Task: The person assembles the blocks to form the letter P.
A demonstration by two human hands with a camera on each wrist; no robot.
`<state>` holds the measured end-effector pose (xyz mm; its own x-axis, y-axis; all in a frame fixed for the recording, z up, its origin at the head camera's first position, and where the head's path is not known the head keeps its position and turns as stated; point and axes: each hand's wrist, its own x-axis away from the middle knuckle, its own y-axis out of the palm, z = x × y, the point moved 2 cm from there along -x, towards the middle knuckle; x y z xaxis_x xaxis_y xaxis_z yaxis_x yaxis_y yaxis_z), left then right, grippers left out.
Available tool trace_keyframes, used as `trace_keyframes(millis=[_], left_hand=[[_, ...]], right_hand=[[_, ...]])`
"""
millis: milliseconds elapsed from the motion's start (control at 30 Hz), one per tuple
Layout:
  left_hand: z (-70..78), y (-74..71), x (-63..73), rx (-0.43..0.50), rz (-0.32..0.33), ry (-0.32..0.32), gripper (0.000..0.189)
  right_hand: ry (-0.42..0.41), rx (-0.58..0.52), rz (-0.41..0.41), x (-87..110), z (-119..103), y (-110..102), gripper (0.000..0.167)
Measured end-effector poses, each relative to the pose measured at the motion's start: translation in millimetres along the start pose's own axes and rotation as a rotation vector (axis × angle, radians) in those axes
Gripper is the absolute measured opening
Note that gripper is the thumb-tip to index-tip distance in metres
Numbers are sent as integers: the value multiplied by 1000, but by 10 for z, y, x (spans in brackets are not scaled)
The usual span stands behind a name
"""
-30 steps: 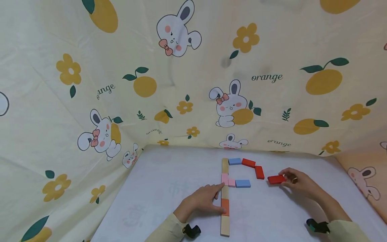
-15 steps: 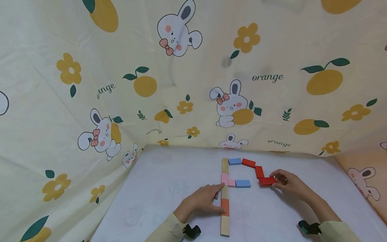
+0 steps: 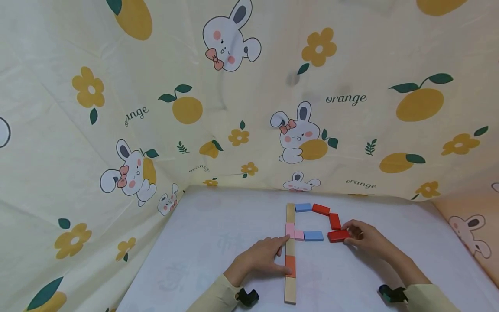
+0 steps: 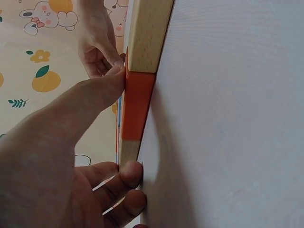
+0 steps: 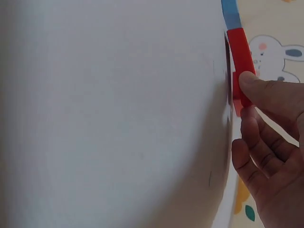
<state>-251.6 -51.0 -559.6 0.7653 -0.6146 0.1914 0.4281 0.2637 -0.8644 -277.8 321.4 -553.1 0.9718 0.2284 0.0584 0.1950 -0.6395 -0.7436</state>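
My right hand (image 3: 369, 239) pinches a red block (image 3: 337, 236) by its right end. In the right wrist view the thumb lies on the red block (image 5: 241, 54), which appears lifted off the table. Left of it lies a blue block (image 3: 313, 236), with a small gap between. My left hand (image 3: 260, 258) rests beside a straight column of blocks. Its index finger reaches a pink block (image 3: 290, 229), and its thumb touches an orange block (image 3: 290, 265). Wooden blocks (image 3: 290, 290) make up the rest of that column.
A smaller pink block (image 3: 299, 235) joins the column to the blue one. At the top, another blue block (image 3: 303, 207) and two further red blocks (image 3: 321, 209) curve rightward and down. A printed cloth (image 3: 234, 95) hangs behind the white table (image 3: 210, 225).
My right hand has carried the red block leftward, below the curved row and close to the blue block's right end. The left hand has stayed in place.
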Motion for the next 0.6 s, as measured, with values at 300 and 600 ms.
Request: trace_keyframes(millis=[300, 600], left_hand=[[9, -20, -10, 6, -6, -7, 99], [4, -10, -25, -2, -4, -15, 100]], right_hand=[[8, 7, 2, 2, -44, 68, 39], [-10, -2, 7, -23, -52, 93, 36]])
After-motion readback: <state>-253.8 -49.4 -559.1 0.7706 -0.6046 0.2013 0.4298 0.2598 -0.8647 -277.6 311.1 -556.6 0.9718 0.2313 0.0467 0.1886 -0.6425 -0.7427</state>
